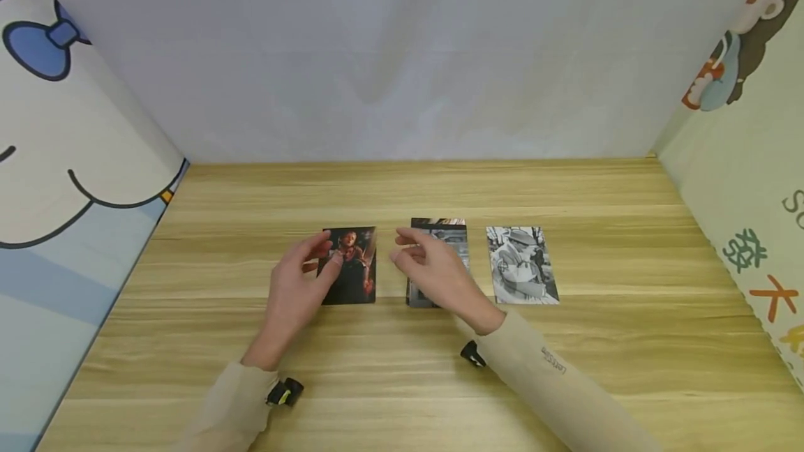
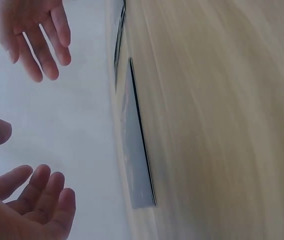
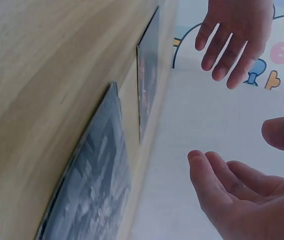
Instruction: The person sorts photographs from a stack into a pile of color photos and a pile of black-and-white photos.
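My left hand (image 1: 296, 293) hovers at the left edge of a dark photo card (image 1: 359, 283), which shows a figure in warm light. Its fingers are loosely bent with a gap to the thumb and nothing between them. My right hand (image 1: 442, 277) is over a small stack of grey photo cards (image 1: 457, 246), covering part of it. Thumb and fingers there are apart too, holding nothing, as the right wrist view shows. Both wrist views have the hands raised above the cards, palms toward each other. The stack's edges are slightly offset at the top.
A black-and-white photo card (image 1: 521, 267) of a person in a hat lies to the right of the stack. The cards rest on a wood-grain table (image 1: 402, 382). A pale wall (image 1: 402, 54) stands behind, with cartoon-printed panels at both sides.
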### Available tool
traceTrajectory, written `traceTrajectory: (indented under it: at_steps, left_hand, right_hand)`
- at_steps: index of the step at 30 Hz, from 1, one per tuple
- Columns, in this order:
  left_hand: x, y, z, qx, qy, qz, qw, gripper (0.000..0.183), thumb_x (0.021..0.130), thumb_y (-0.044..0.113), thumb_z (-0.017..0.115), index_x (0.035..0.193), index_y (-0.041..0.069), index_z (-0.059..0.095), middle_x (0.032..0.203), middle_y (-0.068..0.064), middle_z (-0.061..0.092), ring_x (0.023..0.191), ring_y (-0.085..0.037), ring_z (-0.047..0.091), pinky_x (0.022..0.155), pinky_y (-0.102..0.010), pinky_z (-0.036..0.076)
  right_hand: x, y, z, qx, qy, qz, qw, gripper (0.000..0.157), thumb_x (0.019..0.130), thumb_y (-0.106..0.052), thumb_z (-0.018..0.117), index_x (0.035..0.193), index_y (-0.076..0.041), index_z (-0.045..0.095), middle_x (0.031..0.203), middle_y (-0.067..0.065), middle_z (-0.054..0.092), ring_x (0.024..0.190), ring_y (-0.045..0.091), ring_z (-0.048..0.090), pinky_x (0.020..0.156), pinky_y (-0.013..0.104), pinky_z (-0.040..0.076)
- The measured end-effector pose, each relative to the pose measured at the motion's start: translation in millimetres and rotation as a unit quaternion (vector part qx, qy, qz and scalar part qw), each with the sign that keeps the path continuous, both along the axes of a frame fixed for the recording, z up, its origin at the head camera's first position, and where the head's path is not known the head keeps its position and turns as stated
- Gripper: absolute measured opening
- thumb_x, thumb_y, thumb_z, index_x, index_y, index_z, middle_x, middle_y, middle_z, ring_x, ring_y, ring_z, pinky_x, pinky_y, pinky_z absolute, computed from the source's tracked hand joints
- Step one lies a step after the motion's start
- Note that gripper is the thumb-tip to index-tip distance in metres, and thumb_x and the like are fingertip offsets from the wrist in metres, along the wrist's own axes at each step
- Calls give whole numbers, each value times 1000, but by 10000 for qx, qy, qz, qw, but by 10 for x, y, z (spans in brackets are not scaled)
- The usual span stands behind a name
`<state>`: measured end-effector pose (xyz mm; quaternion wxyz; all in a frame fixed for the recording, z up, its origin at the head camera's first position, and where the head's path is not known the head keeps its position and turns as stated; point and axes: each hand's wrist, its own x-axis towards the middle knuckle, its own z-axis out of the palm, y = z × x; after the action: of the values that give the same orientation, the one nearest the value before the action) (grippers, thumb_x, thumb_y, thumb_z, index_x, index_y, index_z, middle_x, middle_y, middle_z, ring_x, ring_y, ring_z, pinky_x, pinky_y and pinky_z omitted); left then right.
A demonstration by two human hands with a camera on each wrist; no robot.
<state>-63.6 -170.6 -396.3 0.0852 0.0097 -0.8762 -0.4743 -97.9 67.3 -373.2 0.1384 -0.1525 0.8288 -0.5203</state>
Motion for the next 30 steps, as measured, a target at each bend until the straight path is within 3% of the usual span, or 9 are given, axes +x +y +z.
traceTrajectory:
  at_steps: [7,13,19,24,30]
  left_hand:
    - [56,205,14,-132,692,-91,9975,48,96,19,71,140,2,62,135,-20,61,123,-38,58,102,-55,49]
    - [80,343,35,-311,928,-264,9948,54,96,24,71,144,4,58,145,-19,56,130,-41,55,105,-62,45]
    - [65,445,33,-365,1153,-470,9915,59,95,27,70,147,2,56,150,-16,53,129,-39,57,105,-59,47]
    - [51,518,40,-570,1036,-631,9910,65,95,31,69,149,-1,52,156,-16,47,137,-38,51,110,-61,42]
    - [24,586,44,-1010,525,-819,9901,73,97,40,67,156,3,43,163,-13,38,148,-40,36,117,-70,26]
  right_hand:
    - [59,204,66,-278,396,-200,9986,54,107,-33,57,153,-8,48,148,14,56,130,29,59,107,44,51]
    - [107,333,106,-122,955,-415,9945,51,105,-33,59,148,-6,54,148,11,58,131,35,57,109,51,48]
    - [151,472,104,321,1319,-573,9891,54,104,-39,59,150,-10,54,151,10,55,136,36,52,112,59,41]
    - [155,616,73,738,1428,-600,9852,61,103,-44,58,154,-11,50,156,12,49,144,37,44,117,62,33]
    - [128,772,3,1177,1540,-541,9795,67,101,-47,60,156,-10,46,159,14,45,146,39,41,117,61,32]
